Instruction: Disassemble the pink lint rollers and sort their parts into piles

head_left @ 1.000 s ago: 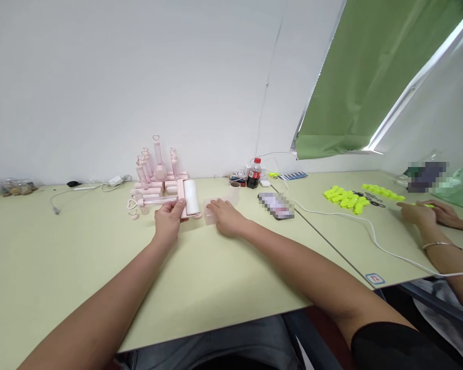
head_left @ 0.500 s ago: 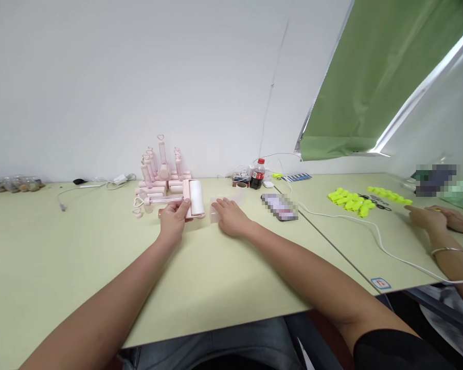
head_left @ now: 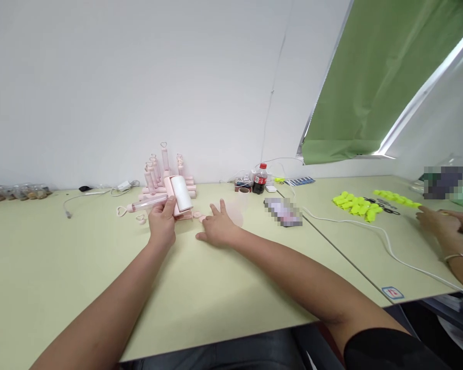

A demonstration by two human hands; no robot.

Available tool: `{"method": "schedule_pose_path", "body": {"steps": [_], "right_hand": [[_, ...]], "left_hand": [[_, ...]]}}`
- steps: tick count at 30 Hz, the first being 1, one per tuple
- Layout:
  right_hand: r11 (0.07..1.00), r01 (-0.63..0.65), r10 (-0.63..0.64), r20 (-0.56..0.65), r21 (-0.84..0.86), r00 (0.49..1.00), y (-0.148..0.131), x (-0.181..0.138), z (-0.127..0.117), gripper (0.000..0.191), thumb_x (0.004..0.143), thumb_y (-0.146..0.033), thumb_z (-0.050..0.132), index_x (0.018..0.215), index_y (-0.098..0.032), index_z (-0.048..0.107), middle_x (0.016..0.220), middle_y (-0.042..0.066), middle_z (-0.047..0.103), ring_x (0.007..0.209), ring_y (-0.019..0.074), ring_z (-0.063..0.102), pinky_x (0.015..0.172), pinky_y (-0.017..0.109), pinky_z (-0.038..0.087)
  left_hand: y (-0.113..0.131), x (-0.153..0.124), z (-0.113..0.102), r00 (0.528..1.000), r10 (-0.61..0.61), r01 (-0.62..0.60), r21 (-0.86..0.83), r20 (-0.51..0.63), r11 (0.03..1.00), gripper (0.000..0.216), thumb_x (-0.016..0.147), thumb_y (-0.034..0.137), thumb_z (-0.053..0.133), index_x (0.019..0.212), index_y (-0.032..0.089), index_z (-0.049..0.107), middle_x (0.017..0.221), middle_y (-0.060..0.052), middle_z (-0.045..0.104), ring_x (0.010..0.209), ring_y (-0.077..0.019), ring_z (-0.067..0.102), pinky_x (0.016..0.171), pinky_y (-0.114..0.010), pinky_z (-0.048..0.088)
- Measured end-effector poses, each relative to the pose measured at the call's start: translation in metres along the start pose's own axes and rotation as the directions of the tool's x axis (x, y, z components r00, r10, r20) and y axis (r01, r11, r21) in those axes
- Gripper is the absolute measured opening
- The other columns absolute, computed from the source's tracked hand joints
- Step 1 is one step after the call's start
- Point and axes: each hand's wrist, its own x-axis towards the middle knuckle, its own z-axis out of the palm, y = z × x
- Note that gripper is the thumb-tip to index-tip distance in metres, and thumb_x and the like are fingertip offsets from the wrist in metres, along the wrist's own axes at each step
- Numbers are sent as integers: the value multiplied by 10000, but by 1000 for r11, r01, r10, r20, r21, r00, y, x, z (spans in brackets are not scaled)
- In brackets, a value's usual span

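Observation:
My left hand (head_left: 162, 223) grips a pink lint roller (head_left: 177, 200) with a white roll and a clear handle ending in a heart; it is lifted and tilted off the table. My right hand (head_left: 216, 228) rests on the pale green table (head_left: 200, 288) with fingers spread, beside a translucent cover (head_left: 235, 210) and small pink caps (head_left: 197, 216). Behind them stands a pile of pink roller parts (head_left: 164, 172).
A cola bottle (head_left: 260, 179), tape roll (head_left: 244, 191), a blurred phone (head_left: 283, 211) and white cables (head_left: 370, 231) lie to the right. Neon yellow clips (head_left: 355, 203) sit near another person's hands (head_left: 443, 223) at far right. Small jars (head_left: 15, 191) line the left wall.
My left hand lifted the roller and tilted it up and leftward. My right hand came off the translucent cover and spread its fingers nearer the pink caps.

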Motion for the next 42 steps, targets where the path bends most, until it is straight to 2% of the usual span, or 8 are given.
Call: {"method": "schedule_pose_path", "body": {"steps": [7, 11, 16, 21, 24, 30, 33, 42], "right_hand": [[993, -114, 116, 148, -23, 982, -7, 23, -11, 599, 896, -590, 443, 1114, -106, 718, 1192, 208, 675, 1397, 489, 241, 1075, 694, -121], [991, -134, 132, 78, 21, 988, -11, 30, -10, 526, 867, -431, 543, 1232, -63, 635, 1204, 234, 653, 1348, 482, 326, 1090, 684, -71], [992, -85, 88, -29, 91, 996, -26, 34, -6, 630, 884, -354, 517, 1436, -75, 396, 1374, 230, 524, 1298, 386, 419, 1123, 627, 97], [989, -74, 81, -49, 130, 996, -49, 40, -1, 589, 911, -431, 494, 1389, -88, 462, 1474, 244, 406, 1353, 389, 345, 1107, 606, 173], [986, -80, 89, -60, 143, 994, -62, 44, 1, 652, 897, -528, 492, 1360, -70, 497, 1434, 263, 442, 1292, 414, 401, 1056, 596, 261], [987, -43, 57, -93, 152, 994, -87, 58, 5, 755, 907, -627, 388, 1399, -60, 464, 1467, 258, 408, 1359, 445, 293, 1090, 627, 154], [984, -32, 48, -86, 174, 995, -98, 66, 3, 738, 899, -636, 377, 1397, -101, 480, 1466, 230, 426, 1362, 447, 294, 1089, 620, 155], [987, -5, 29, -144, 163, 989, -117, 83, 4, 609, 910, -457, 428, 1412, -113, 443, 1396, 252, 487, 1322, 435, 366, 1067, 638, 151]], "left_hand": [[3, 4, -1, 998, -20, 17, -60, -51, 998, 430, 565, 455, 798, 788, 131, 626, 697, 13, 603, 580, -102, 557, 480, -213, 489], [2, 6, -2, 998, -12, 8, -70, -58, 998, 431, 563, 447, 802, 786, 128, 617, 681, 14, 600, 559, -100, 561, 454, -205, 478], [7, 11, -4, 997, 19, -24, -63, -80, 998, 414, 565, 447, 795, 736, 141, 574, 591, 36, 559, 479, -93, 533, 417, -207, 465], [12, 19, -8, 991, 41, -51, -75, -129, 996, 417, 563, 442, 792, 765, 149, 573, 617, 38, 572, 496, -87, 539, 429, -201, 477], [14, 24, -12, 988, 53, -64, -78, -142, 995, 412, 589, 446, 778, 799, 151, 582, 641, 34, 578, 513, -91, 553, 434, -200, 478], [25, 35, -20, 974, 115, -140, -119, -195, 983, 374, 630, 436, 748, 821, 159, 583, 672, 24, 589, 516, -94, 569, 444, -204, 477], [33, 39, -24, 962, 125, -157, -118, -244, 980, 346, 641, 419, 741, 807, 167, 571, 673, 28, 586, 512, -96, 584, 445, -199, 471], [36, 39, -25, 951, 113, -163, -160, -286, 974, 277, 686, 376, 700, 817, 164, 578, 672, 27, 584, 502, -101, 583, 429, -205, 459]]}}
